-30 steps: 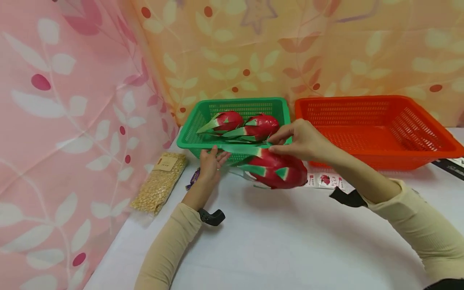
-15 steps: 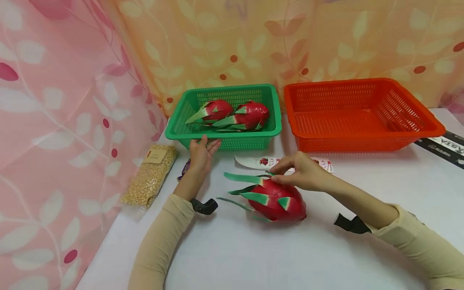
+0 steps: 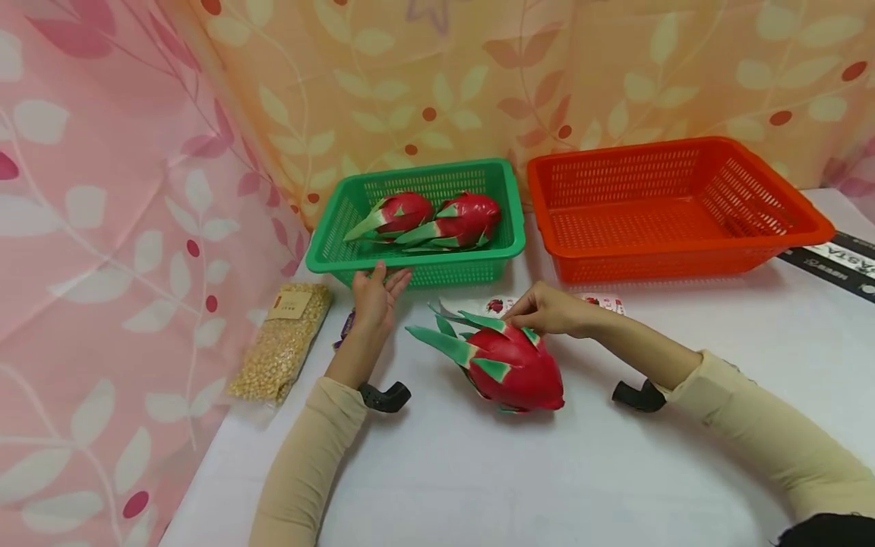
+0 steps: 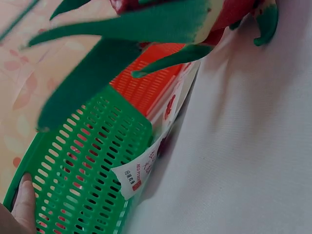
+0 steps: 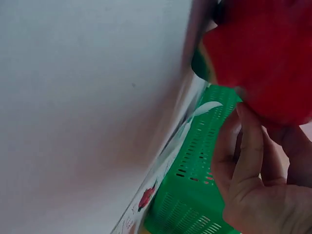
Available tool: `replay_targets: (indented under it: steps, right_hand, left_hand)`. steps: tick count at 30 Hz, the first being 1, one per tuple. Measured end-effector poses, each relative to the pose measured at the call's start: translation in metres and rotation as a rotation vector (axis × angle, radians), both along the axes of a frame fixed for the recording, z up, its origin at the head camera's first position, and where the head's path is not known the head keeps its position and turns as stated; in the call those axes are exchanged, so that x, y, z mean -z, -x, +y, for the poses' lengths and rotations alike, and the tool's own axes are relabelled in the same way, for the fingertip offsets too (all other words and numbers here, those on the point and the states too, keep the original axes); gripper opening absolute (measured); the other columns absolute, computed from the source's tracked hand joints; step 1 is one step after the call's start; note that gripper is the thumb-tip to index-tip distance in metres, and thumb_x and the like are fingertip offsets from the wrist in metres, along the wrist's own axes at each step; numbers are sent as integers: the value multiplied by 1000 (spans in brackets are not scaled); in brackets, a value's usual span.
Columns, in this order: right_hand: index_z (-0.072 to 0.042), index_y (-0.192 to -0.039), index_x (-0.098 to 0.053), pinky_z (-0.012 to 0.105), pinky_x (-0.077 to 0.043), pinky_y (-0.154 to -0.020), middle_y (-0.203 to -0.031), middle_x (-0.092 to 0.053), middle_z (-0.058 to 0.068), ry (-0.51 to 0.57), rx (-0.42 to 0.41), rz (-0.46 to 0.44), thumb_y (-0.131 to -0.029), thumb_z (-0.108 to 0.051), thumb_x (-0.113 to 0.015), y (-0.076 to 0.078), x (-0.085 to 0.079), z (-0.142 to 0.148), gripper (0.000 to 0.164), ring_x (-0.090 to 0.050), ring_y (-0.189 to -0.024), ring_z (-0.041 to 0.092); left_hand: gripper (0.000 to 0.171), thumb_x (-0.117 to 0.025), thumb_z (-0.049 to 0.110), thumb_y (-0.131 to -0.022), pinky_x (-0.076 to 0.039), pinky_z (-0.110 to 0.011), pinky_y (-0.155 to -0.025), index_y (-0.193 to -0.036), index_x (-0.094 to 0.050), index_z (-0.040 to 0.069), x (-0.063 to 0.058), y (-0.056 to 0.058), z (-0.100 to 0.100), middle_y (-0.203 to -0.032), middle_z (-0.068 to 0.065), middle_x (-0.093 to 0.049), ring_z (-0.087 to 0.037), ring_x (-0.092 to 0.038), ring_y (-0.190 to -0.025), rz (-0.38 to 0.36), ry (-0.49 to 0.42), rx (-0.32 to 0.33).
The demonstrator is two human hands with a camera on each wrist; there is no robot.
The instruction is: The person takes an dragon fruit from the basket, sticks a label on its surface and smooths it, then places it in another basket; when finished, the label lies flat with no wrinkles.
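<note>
My right hand (image 3: 552,311) pinches a red dragon fruit (image 3: 522,372) with green leaf tips at its far side, close over the white table. Its leafy end points left and its round end tilts toward me. In the right wrist view the fingertips (image 5: 248,122) press against the red skin, and the thumb is partly behind the fruit. My left hand (image 3: 374,300) touches the front rim of the green basket (image 3: 454,275), fingers loosely extended along the wall. Inside the basket lie two more dragon fruits, one at left (image 3: 408,211) and one at right (image 3: 472,216).
An orange-red basket (image 3: 656,264) stands right of the green one. Printed white paper strips (image 3: 495,305) lie in front of the baskets. At left are a bag of yellow kernels (image 3: 283,342) and a small purple wrapper (image 3: 346,325). A black-and-white box (image 3: 837,262) lies at far right.
My right hand has brought the dragon fruit away from the green basket, down over the table, and turned it so the round end tips toward me. The left hand stays at the basket rim.
</note>
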State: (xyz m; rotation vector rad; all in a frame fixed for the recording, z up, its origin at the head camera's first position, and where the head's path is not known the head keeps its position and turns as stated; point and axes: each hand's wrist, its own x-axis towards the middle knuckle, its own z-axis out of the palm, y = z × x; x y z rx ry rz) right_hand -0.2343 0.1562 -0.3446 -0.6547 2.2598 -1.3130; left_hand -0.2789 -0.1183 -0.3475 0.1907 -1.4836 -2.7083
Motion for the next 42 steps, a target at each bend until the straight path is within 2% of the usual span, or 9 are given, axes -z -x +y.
replay_targets:
  steps: [2,6,11,20,25,28,31,37,42]
  right_hand:
    - [5,-105,-67,17,-37,-49,-79,-70,5,-7,-19,-1,-88,-5,-58,2,3,0,22,-42,-49,6]
    - [1,-106,-67,18,-40,-51,-78,-68,2,-7,-106,-17,-89,-7,-58,5,1,-1,22,-44,-51,7]
    - [-3,-107,-69,18,-41,-52,-80,-67,2,0,-223,-54,-89,-10,-58,0,3,-12,22,-44,-53,7]
    - [-5,-107,-69,18,-45,-56,-84,-70,4,-42,-221,13,-88,-11,-59,-7,2,-19,22,-52,-62,10]
    - [-5,-109,-67,19,-48,-65,-94,-70,5,-28,-243,14,-89,-11,-59,-5,1,-17,23,-58,-76,10]
    - [-5,-110,-67,21,-49,-68,-91,-69,4,-36,-246,-3,-89,-14,-59,-4,2,-16,25,-58,-77,10]
    - [-5,-112,-66,24,-51,-73,-92,-69,2,-38,-258,-16,-89,-17,-60,-5,2,-14,27,-60,-81,10]
    - [-4,-113,-65,27,-51,-84,-100,-70,1,-8,-324,37,-88,-17,-61,-8,-3,-12,28,-63,-94,12]
    - [-4,-114,-64,29,-53,-80,-102,-69,3,1,-338,24,-89,-17,-60,-9,-5,-10,28,-62,-95,14]
  left_hand:
    - [37,-31,15,-100,-51,-30,-84,-133,-21,0,0,0,1,-114,-17,-47,-20,-67,-82,4,3,3]
    - [38,-31,14,-100,-51,-31,-85,-134,-22,0,0,1,1,-121,-21,-46,-23,-66,-87,30,-4,6]
    - [35,-31,14,-100,-53,-29,-80,-131,-23,0,3,1,1,-115,-20,-48,-20,-68,-78,32,-39,-2]
    - [38,-32,16,-100,-51,-30,-86,-132,-19,-1,1,2,-3,-113,-15,-47,-23,-67,-89,20,-7,32]
    - [18,-35,16,-100,-52,-29,-82,-114,-32,5,2,3,-4,-109,-15,-47,-22,-68,-83,-6,-12,15]
    - [8,-37,16,-99,-53,-28,-80,-103,-34,9,4,3,-5,-105,-14,-49,-20,-68,-78,-19,-12,5]
    - [8,-38,16,-99,-54,-28,-78,-101,-36,9,6,3,-6,-102,-14,-51,-20,-69,-77,-16,-20,7]
    - [10,-39,17,-99,-54,-27,-76,-102,-37,8,9,3,-8,-94,-14,-55,-19,-69,-78,16,2,13]
    - [10,-39,18,-99,-54,-27,-76,-101,-38,8,10,3,-8,-90,-13,-56,-19,-69,-79,28,6,18]
